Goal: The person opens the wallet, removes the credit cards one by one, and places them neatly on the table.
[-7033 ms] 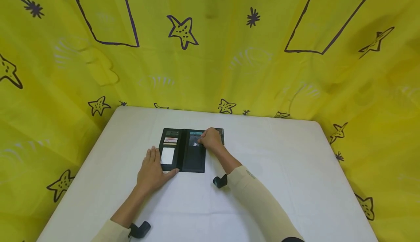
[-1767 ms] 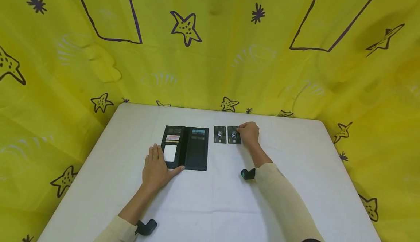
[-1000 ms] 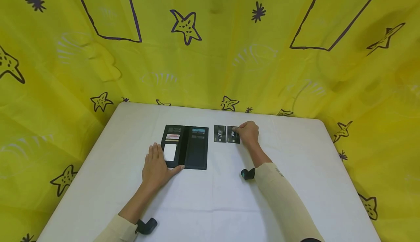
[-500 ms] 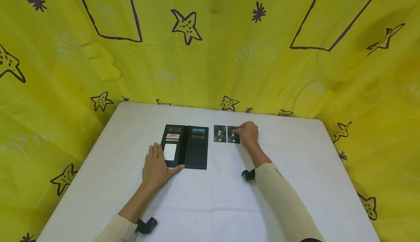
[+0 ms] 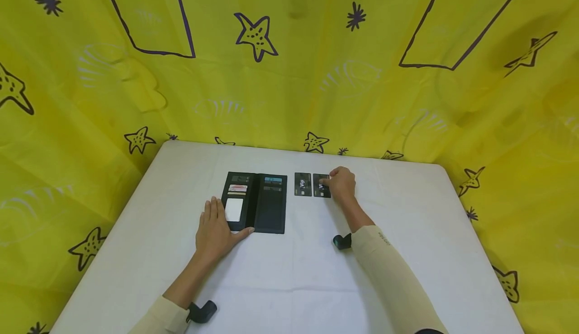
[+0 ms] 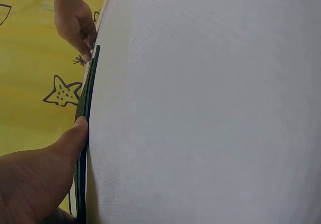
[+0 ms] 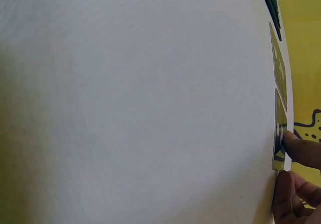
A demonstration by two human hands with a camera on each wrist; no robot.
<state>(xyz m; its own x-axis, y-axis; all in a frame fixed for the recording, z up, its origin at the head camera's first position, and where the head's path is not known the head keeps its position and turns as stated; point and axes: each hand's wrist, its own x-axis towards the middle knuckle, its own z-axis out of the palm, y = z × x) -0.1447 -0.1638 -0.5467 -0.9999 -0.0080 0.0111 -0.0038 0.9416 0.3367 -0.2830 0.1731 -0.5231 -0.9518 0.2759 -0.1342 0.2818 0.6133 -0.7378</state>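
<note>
A black wallet (image 5: 270, 211) lies unfolded on the table, with cards in slots on both halves and a white card (image 5: 233, 210) at the lower left. My left hand (image 5: 213, 233) rests flat along its left edge, thumb on the bottom edge; in the left wrist view that thumb touches the wallet's edge (image 6: 93, 86). Right of the wallet two black "Vip" cards lie side by side, a left card (image 5: 302, 184) and a right card (image 5: 321, 191). My right hand (image 5: 344, 185) pinches the right card, its thumb on the card's face (image 7: 279, 128) and curled fingers at the edge.
The white-covered table (image 5: 289, 278) extends around the wallet and cards. A yellow curtain (image 5: 289, 87) with drawn stars stands behind the table's far edge and along both sides. Black wrist-worn devices hang at the left cuff (image 5: 202, 312) and right cuff (image 5: 342, 242).
Since the oldest frame, my right hand has moved right from the wallet's right half, and a second Vip card now lies beside the first. My left hand has stayed on the wallet.
</note>
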